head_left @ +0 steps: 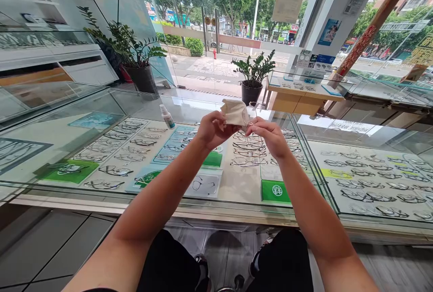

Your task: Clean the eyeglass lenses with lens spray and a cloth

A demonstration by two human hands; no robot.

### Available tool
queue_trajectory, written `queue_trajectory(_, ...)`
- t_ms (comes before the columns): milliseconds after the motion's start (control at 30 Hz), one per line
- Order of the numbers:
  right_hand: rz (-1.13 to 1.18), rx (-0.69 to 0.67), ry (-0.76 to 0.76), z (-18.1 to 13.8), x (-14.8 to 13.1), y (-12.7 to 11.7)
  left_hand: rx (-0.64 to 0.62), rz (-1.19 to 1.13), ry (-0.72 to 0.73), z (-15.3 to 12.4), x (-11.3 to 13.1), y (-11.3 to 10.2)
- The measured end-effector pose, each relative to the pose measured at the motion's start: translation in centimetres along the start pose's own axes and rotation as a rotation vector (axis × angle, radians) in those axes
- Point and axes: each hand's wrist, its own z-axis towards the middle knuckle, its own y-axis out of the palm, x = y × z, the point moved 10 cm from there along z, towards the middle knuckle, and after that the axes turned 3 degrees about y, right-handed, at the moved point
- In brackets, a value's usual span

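Observation:
Above the glass counter, my left hand [214, 128] is closed on a cream-coloured cloth [234, 112], which drapes up over the fingers. My right hand [269, 135] pinches a pair of thin-framed glasses [256, 108] beside the cloth. One end of the glasses meets the cloth, and part of the frame is hidden behind the fingers and fabric. Both hands are close together, almost touching. A small white spray bottle [167, 116] with a teal base stands on the counter to the left of my left hand.
The glass display counter [237, 209] holds many rows of eyeglasses under its top. Green cards [275, 191] lie among them. Potted plants [252, 91] stand beyond the counter near the window. A second display case [372, 220] adjoins on the right.

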Motion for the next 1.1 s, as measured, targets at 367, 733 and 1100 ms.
queue_trajectory(367, 0.109, 0.052, -0.02, 0.1, 0.3, -1.1, -0.073, 0.131, 0.016, 0.2, -0.1, 0.5)
queue_trajectory(733, 0.12, -0.086, -0.002, -0.1, 0.4, 1.2, -0.194, 0.224, 0.126, -0.1, -0.5, 2.1)
queue_trajectory(1100, 0.118, -0.095, -0.013, -0.1, 0.5, 1.8, -0.057, 0.197, 0.211, -0.3, -1.1, 2.1)
